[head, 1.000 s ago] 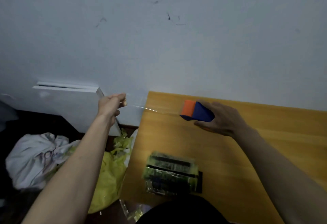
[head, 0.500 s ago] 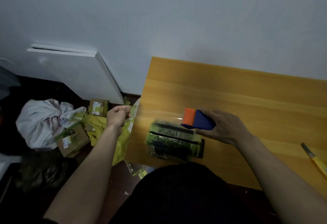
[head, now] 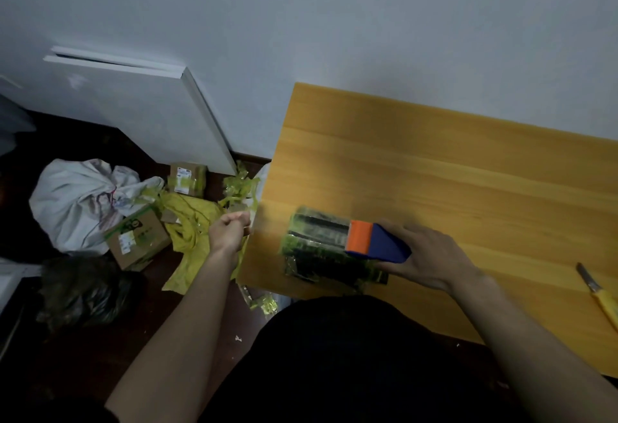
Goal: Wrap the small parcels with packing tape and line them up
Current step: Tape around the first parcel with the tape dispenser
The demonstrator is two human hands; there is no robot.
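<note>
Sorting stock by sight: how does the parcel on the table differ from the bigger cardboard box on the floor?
The parcel is dark and glossy under green-tinted wrap; the cardboard box is plain brown with a white label. The parcel lies on the table, beneath the tape dispenser that the right hand holds; the box sits untouched among floor clutter. Both carry green markings.
</note>
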